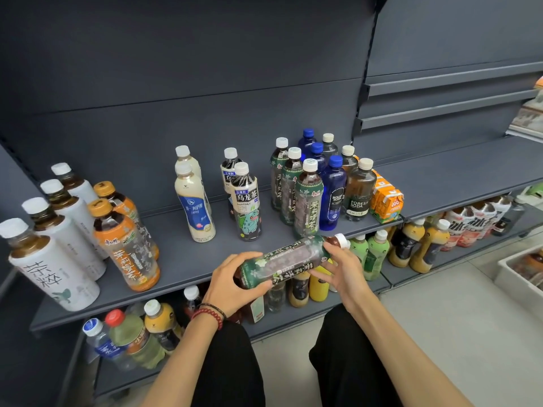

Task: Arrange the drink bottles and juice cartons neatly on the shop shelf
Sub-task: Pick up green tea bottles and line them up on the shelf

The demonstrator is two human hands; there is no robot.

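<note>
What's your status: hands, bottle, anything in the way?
Left hand grips green-label tea bottle at its base, right hand holds the neck end. Bottle horizontal at the shelf front edge. Matching green-label row stands just behind.

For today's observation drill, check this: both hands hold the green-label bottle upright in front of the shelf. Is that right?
Not upright. The head view shows the left hand and right hand holding the green-label bottle on its side, in front of the shelf.
</note>
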